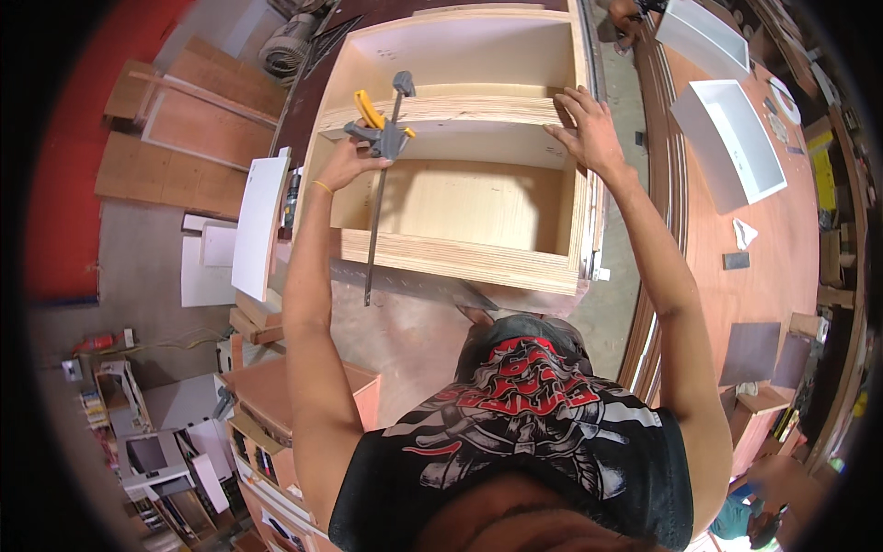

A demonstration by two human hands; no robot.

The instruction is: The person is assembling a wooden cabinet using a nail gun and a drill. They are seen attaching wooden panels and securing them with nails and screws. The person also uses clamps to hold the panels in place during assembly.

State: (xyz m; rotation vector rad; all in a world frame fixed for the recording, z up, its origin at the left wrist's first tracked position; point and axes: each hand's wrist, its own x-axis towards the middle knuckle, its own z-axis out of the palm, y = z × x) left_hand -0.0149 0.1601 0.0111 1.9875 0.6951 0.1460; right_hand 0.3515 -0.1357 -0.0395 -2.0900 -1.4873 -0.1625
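In front of me a pale plywood cabinet carcass (441,247) lies on a dark bench, split into two bays by a middle divider (478,110). My left hand (352,163) is wrapped around the body of a bar clamp (386,140), grey with a yellow lever. Its jaw head sits over the divider, and the long bar slants down across the near bay past the front edge. At the right end of the divider lies my right hand (590,132), thumb and fingers apart, touching the wood beside the carcass's right side panel.
White drawer boxes (731,147) stand on a brown table at the right. Left of the bench are a white panel (261,228), a drill (292,201) and stacked brown boards (175,184). An electric motor (285,48) is at the far left. Another person (750,520) is at the lower right.
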